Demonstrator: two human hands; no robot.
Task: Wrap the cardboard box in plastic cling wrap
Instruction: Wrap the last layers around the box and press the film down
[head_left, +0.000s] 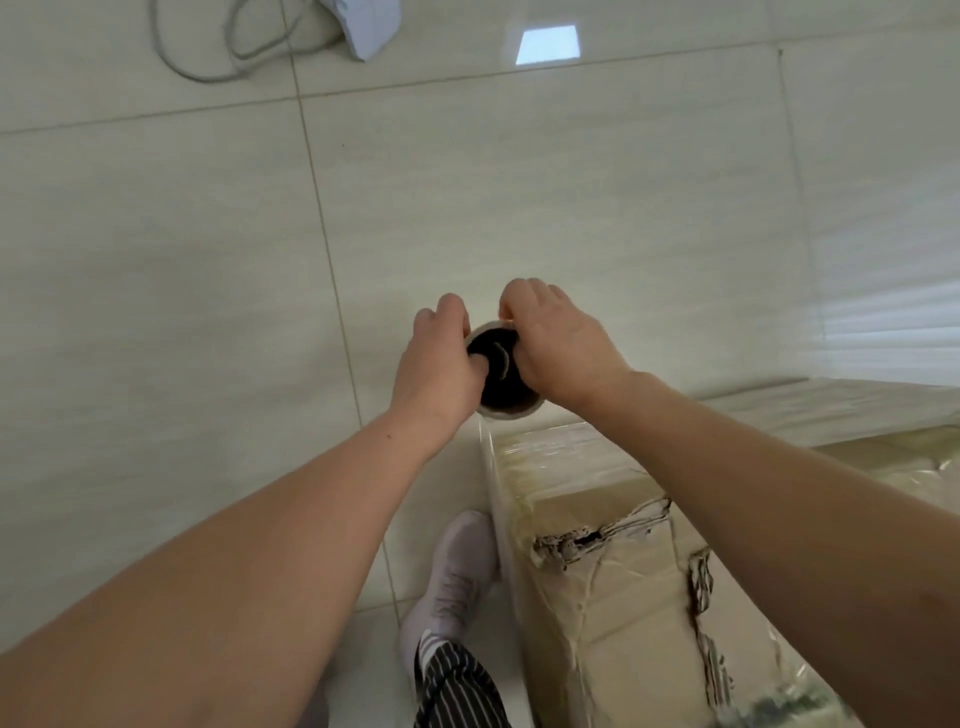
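1. Cardboard box (623, 597) sits on the tiled floor (182, 234) at the lower right, just beside the person's foot. Its top is torn along the flap seams, and shiny film already lies over it, so the wrapping looks to be partly done.
2. A clear sheet of cling wrap (883, 234) hangs stretched at the right, running from the roll toward the box's far side. It seems to be kept taut so that the next layer lies flat rather than bunching.
3. The cling wrap roll (501, 387) stands upright at the box's near left corner, seen end-on with its dark hollow core facing up. Held this way, it probably lets the film pay out sideways along the box wall.
4. The left hand (441, 364) grips the roll's rim, fingers curled round the outside and thumb tucked into the core.
5. The right hand (561, 348) grips the opposite rim with its fingers curled over the far edge; its thumb is hidden. Two hands on the rim likely steady the roll and brake its spin.
6. A pale shoe (460, 561) stands close against the box.
7. A grey cable (208, 52) lies looped well away.
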